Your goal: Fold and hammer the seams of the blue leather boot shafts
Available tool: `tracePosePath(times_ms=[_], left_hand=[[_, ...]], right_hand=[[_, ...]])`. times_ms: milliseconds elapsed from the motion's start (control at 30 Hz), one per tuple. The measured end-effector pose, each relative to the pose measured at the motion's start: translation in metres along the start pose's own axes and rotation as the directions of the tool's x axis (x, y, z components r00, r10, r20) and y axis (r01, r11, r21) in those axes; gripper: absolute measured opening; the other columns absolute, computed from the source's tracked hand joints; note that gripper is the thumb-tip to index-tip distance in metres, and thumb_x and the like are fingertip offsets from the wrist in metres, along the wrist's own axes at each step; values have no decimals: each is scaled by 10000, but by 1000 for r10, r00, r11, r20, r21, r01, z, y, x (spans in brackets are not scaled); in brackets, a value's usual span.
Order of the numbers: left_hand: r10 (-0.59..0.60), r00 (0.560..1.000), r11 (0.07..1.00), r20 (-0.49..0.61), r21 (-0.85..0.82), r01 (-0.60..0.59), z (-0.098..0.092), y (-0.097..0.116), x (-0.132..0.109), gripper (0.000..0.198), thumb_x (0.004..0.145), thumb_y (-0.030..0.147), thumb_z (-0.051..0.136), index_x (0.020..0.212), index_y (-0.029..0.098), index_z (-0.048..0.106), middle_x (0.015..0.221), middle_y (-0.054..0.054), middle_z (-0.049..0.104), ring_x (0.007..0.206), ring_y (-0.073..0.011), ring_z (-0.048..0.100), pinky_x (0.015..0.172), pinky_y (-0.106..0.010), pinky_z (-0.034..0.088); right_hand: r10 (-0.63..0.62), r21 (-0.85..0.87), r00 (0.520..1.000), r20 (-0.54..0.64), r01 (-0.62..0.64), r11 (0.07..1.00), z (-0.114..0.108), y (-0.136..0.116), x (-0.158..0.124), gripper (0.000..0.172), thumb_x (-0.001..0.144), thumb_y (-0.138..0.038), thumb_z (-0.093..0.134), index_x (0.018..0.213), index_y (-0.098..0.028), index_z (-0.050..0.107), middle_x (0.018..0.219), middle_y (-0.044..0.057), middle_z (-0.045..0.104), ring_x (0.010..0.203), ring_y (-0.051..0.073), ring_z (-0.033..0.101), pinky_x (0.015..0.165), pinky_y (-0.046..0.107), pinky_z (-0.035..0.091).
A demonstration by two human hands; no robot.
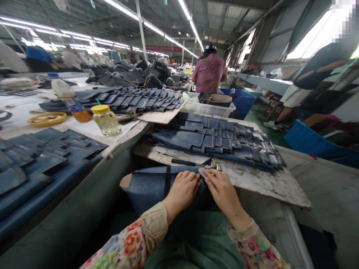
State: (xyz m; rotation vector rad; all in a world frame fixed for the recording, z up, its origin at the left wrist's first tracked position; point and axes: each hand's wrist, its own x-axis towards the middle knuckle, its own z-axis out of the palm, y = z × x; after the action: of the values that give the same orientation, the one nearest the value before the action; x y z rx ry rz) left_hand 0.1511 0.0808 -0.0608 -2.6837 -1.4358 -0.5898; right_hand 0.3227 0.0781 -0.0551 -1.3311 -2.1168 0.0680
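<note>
A dark blue leather-like piece [148, 186] with a black strip across it lies in front of me over the near edge of the board. My left hand [185, 188] has its fingers curled on the top edge of this piece, gripping it. My right hand [223, 190] is closed on a small pale grey flat pad [202, 172], close beside the left fingertips at the piece's upper edge. The pad's exact kind cannot be made out. Just beyond the hands lie a black-handled tool [183, 162] and a small shiny metal cylinder [218, 166].
Overlapping blue pieces [224, 144] cover much of the worn board [269, 186]. More blue pieces [42, 160] lie at left. A yellow-lidded jar [106, 121], a bottle [73, 101] and a yellow dish [47, 118] stand there. A person [210, 73] sits ahead.
</note>
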Motion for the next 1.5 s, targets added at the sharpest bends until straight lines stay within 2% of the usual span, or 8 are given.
tracePosePath(times_ms=[100, 233, 500, 767, 1000, 1133, 1300, 1500], left_hand=[[7, 1000, 999, -23, -31, -8, -2, -4, -4, 302, 933, 258, 361, 1162, 167, 535, 1061, -60, 606, 982, -178, 524, 869, -331, 434], [34, 998, 999, -51, 1, -34, -4, -13, -11, 280, 914, 175, 376, 1112, 133, 568, 1069, -80, 618, 982, -181, 533, 888, -322, 436], [14, 998, 1000, -69, 24, -12, -10, -27, -21, 259, 896, 150, 398, 1075, 142, 585, 1044, -76, 626, 961, -186, 548, 885, -331, 446], [-45, 999, 999, -7, 25, 45, -19, -36, -29, 267, 869, 120, 413, 1076, 148, 580, 986, -68, 617, 917, -185, 538, 869, -329, 450], [-77, 995, 994, -60, 70, 81, -29, -61, -52, 280, 844, 98, 446, 1081, 143, 589, 1012, -74, 625, 977, -206, 533, 888, -360, 451], [-105, 986, 989, -126, 92, 117, -28, -76, -72, 328, 850, 100, 427, 1135, 156, 579, 1100, -82, 616, 1042, -212, 528, 937, -380, 441], [-110, 970, 985, -219, 109, 136, -20, -75, -95, 376, 895, 165, 383, 1250, 157, 506, 1262, -91, 558, 1187, -211, 477, 1013, -394, 404], [-116, 974, 978, -194, 150, 146, -16, -66, -105, 399, 915, 209, 378, 1302, 153, 455, 1329, -91, 513, 1236, -216, 446, 978, -374, 421]], right_hand=[[-4, -16, 1000, 3, 4, 1000, -1, -10, 1, 315, 918, -246, 417, 1175, -227, 597, 1084, 78, 589, 1022, 226, 508, 900, 386, 449], [21, -45, 999, 41, -19, 999, 9, -19, -5, 303, 917, -180, 398, 1124, -214, 616, 1033, 74, 597, 978, 219, 515, 875, 364, 461], [48, -92, 996, 77, -41, 995, 17, -31, -2, 297, 907, -148, 413, 1124, -212, 605, 1015, 82, 597, 985, 222, 511, 856, 359, 478], [17, -86, 993, 114, -7, 996, 31, -57, 6, 321, 914, -148, 385, 1164, -193, 581, 1019, 99, 599, 971, 231, 513, 862, 385, 492], [-49, -63, 989, 139, 58, 996, 51, -81, 16, 328, 911, -139, 393, 1186, -189, 564, 1025, 103, 599, 974, 226, 516, 852, 376, 504], [-74, -33, 982, 175, 81, 996, 61, -94, 24, 306, 887, -134, 449, 1163, -173, 573, 1014, 103, 598, 956, 230, 519, 825, 375, 517], [-108, 23, 980, 167, 105, 994, 60, -90, 29, 279, 881, -153, 467, 1126, -203, 591, 982, 90, 599, 936, 217, 532, 823, 378, 510], [-92, 150, 975, 202, 62, 987, 51, -76, 31, 241, 879, -188, 501, 1083, -187, 628, 979, 76, 613, 931, 203, 549, 854, 368, 478]])
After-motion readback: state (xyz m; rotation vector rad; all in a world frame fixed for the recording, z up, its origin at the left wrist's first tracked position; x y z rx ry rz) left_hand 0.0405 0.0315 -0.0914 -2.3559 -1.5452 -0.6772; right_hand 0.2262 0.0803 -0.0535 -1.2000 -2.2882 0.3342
